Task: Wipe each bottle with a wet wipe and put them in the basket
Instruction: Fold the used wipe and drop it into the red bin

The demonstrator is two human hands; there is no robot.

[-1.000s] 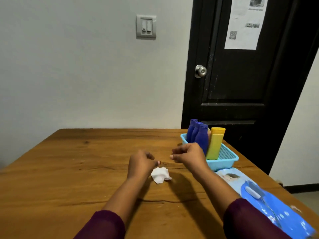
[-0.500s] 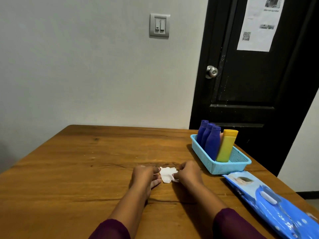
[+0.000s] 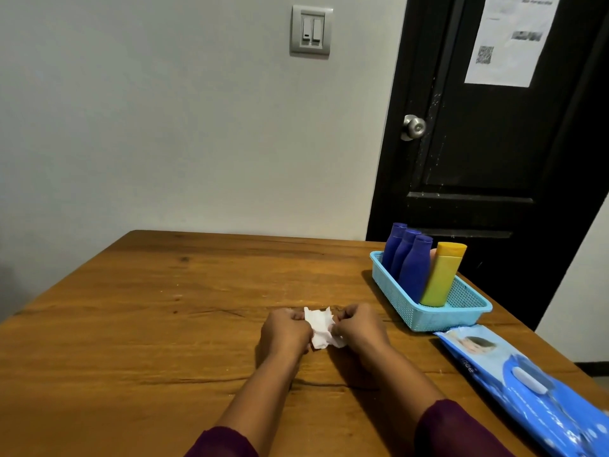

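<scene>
Table: wood, visible grain and cracks, dull satin sheen.
Wipe: white, thin, crumpled, cloth-like, matt.
Basket, far right: light-blue plastic, perforated mesh walls.
Blue bottles: plastic, matt.
Yellow bottle: plastic, smooth, slight sheen.
Wipes pack, near right: glossy plastic film.
Door: dark, painted, speckled.
Knob: polished metal.
Sheet on door: paper.
Wall: matt paint.
Sleeves: dark cloth.

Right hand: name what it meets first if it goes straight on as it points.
The right hand pinches the crumpled wet wipe; straight on, it would likely meet the left hand next.
</scene>
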